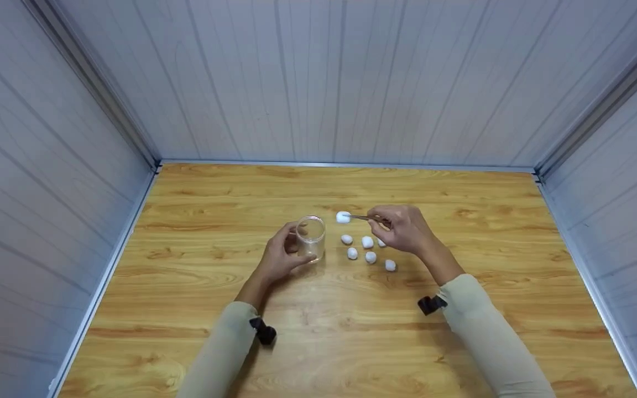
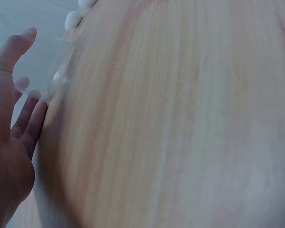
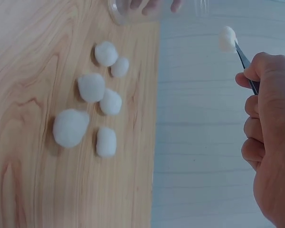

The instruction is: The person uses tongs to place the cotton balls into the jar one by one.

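Observation:
My left hand (image 1: 280, 255) holds a clear, see-through cup (image 1: 311, 246) upright on the table, thumb on the near side and fingers around the far side. No cotton shows inside the cup. In my right hand (image 1: 405, 229) are thin metal tweezers (image 1: 358, 217), pinched between thumb and fingers. Their tips grip a white cotton ball (image 1: 343, 217), raised above the table to the right of the cup's rim. Several more cotton balls (image 1: 367, 242) lie loosely grouped on the wood, below and left of the right hand. The right wrist view shows this cotton ball (image 3: 227, 39) apart from the cup.
The wood-grain table (image 1: 186, 265) is bounded by pale panel walls (image 1: 307, 83) at the back and both sides. A metal strip (image 1: 346, 164) runs along the back edge. Small black devices (image 1: 266, 333) are strapped to both sleeved wrists.

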The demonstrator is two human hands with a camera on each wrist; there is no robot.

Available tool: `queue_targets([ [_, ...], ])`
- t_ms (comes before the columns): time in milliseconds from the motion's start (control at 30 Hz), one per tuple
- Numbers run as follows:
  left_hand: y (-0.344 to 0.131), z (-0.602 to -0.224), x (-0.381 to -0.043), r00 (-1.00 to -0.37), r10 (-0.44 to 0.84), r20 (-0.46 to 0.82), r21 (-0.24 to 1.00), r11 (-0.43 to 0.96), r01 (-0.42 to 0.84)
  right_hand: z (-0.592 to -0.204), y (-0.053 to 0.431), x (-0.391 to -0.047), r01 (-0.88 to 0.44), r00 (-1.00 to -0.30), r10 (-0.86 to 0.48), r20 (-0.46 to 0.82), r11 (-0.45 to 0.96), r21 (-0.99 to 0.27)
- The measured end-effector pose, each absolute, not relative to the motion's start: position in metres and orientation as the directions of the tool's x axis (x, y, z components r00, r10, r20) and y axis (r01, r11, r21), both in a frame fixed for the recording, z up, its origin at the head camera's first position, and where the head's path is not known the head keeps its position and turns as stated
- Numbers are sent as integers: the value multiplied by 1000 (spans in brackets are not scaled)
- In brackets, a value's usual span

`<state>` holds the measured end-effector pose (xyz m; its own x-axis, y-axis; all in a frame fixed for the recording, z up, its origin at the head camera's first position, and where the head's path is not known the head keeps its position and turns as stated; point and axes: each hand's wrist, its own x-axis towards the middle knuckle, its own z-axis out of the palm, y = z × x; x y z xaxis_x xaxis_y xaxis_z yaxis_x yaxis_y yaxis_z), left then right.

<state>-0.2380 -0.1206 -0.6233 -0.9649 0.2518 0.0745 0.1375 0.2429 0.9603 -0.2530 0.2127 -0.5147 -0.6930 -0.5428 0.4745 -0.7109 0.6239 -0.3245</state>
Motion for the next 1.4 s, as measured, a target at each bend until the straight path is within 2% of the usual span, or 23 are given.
queue_targets([
  [833, -121, -622, -238, -967, 243, 77, 954, 263, 142, -513, 172, -256, -764, -637, -584, 503, 562, -316],
  [1400, -121, -624, -238, -964, 250, 93, 949, 272, 162, -522, 163, -260, -791, -604, -592, 534, 527, -311],
])
